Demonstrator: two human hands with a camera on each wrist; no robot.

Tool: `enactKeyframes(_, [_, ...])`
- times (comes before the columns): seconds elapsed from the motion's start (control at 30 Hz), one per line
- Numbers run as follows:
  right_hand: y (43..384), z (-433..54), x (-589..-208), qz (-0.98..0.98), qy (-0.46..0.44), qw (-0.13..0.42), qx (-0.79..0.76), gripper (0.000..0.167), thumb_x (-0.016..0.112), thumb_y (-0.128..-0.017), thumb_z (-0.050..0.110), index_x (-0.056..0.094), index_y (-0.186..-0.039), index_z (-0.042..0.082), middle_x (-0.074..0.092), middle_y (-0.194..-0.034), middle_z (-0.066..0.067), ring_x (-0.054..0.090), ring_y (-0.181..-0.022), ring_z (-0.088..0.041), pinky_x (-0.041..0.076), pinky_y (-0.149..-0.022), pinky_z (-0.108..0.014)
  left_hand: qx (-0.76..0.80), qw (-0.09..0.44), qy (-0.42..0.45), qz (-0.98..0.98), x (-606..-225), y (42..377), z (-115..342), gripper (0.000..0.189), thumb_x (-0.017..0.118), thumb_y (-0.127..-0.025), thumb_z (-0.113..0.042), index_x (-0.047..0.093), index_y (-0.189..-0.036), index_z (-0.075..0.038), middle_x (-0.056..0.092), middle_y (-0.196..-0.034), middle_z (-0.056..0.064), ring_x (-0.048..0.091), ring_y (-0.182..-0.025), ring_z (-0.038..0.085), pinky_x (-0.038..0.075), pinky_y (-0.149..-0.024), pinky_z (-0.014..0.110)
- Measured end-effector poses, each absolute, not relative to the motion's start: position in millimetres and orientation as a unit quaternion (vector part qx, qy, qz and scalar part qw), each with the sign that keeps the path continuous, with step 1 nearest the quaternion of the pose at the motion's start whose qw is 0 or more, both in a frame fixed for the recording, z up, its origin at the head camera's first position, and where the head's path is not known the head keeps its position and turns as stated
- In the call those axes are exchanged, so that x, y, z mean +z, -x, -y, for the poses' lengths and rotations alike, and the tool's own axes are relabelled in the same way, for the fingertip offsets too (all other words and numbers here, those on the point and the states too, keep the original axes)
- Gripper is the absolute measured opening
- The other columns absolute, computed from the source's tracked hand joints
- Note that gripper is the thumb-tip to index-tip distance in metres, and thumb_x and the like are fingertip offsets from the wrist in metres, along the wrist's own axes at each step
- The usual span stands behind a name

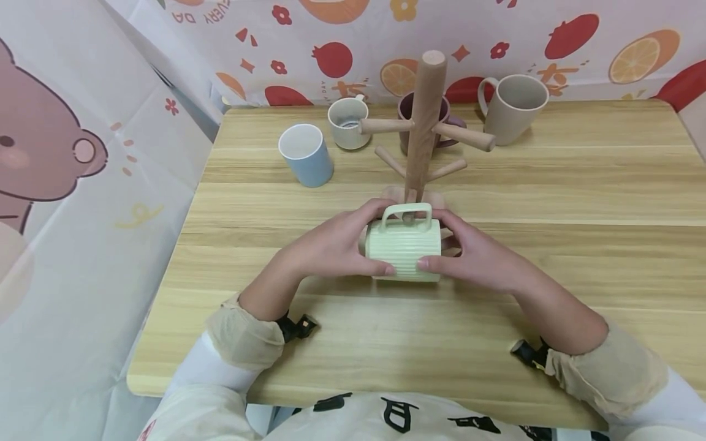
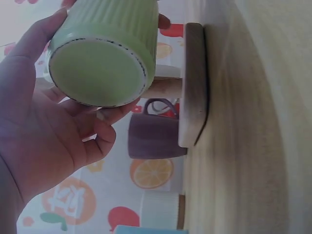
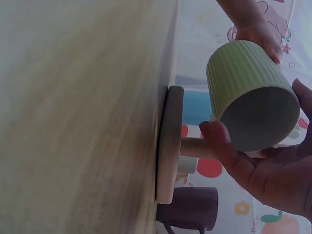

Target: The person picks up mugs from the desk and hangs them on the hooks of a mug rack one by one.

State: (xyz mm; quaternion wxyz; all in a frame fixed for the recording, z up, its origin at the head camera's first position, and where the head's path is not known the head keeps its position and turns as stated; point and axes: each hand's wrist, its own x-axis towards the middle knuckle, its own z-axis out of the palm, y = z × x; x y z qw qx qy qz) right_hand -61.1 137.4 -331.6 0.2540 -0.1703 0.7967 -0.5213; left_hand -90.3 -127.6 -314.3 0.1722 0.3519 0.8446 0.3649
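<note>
While two hands hold it at the near side of a pale wooden stand with a round post and pegs [image 1: 425,116], a pale green, ribbed, ceramic-looking mug [image 1: 402,248] is raised off the wood-grained counter [image 1: 579,202]. The work looks partway along: the mug is at the stand, and the end of a short wooden peg [image 1: 408,217] shows within the loop of its squared green handle [image 1: 408,207] in the head view. Whether the peg truly passes through the loop, I cannot tell. Release is not yet done, and the hands seem to carry the weight. Four others stand on the counter, on none of the pegs: a light blue cylindrical cup [image 1: 309,156], a small off-white mug [image 1: 349,125], a dark purple mug [image 2: 153,136] behind the stand and a tall beige mug [image 1: 513,110].

The green mug lies on its side, its long axis running left to right across the person's front, roughly level. Its base faces the left and its mouth the right; the handle points up and away, toward the post.

Each grip is closed about the mug: the left hand [image 1: 342,245] holds the base end, the right hand [image 1: 485,254] the rim end, both thumbs on the near wall.
</note>
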Motion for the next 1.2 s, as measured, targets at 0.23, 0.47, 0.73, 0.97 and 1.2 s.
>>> enactKeyframes(0.23, [63,-138,-333,-0.835,0.162,0.231,-0.473,0.075,0.07,-0.09,0.042,0.029,-0.15,0.025,0.052,-0.131,-0.009,0.059,-0.112,-0.027,0.051,-0.09,-0.043,0.378,0.193,-0.351,-0.834,-326,96,125,0.085,0.083,-0.076,-0.038,0.036,-0.145,-0.022,0.057,-0.124,-0.004,0.058,-0.1,0.013,0.049,-0.088,0.035])
enactKeyframes(0.47, [66,-140,-332,-0.842,0.166,0.219,-0.464,0.077,0.071,-0.088,0.045,0.031,-0.149,0.023,0.042,-0.143,-0.008,0.061,-0.112,-0.03,0.054,-0.086,-0.043,0.375,0.208,-0.336,-0.839,-332,99,125,0.089,0.08,-0.079,-0.04,0.028,-0.149,-0.024,0.056,-0.129,0.0,0.057,-0.103,0.014,0.048,-0.092,0.04])
enactKeyframes(0.73, [70,-144,-329,-0.849,0.181,0.222,-0.443,0.094,0.076,-0.083,0.045,0.021,-0.156,0.023,0.033,-0.152,-0.01,0.061,-0.111,-0.027,0.054,-0.087,-0.041,0.403,0.219,-0.331,-0.825,-335,104,125,0.097,0.078,-0.083,-0.04,0.014,-0.155,-0.031,0.053,-0.139,-0.001,0.055,-0.118,0.011,0.043,-0.102,0.037])
enactKeyframes(0.97, [72,-145,-328,-0.86,0.168,0.235,-0.422,0.093,0.07,-0.085,0.055,0.018,-0.157,0.029,0.046,-0.14,-0.01,0.065,-0.106,-0.023,0.054,-0.086,-0.042,0.41,0.236,-0.302,-0.827,-335,105,125,0.1,0.075,-0.084,-0.041,0.007,-0.157,-0.029,0.051,-0.14,0.004,0.052,-0.124,0.013,0.041,-0.106,0.041])
enactKeyframes(1.2, [72,-147,-331,-0.858,0.161,0.231,-0.429,0.092,0.072,-0.084,0.053,0.018,-0.156,0.034,0.049,-0.139,-0.007,0.065,-0.106,-0.022,0.054,-0.088,-0.043,0.42,0.246,-0.302,-0.82,-336,105,124,0.101,0.076,-0.084,-0.038,0.006,-0.156,-0.034,0.052,-0.136,0.006,0.054,-0.12,0.014,0.044,-0.102,0.038])
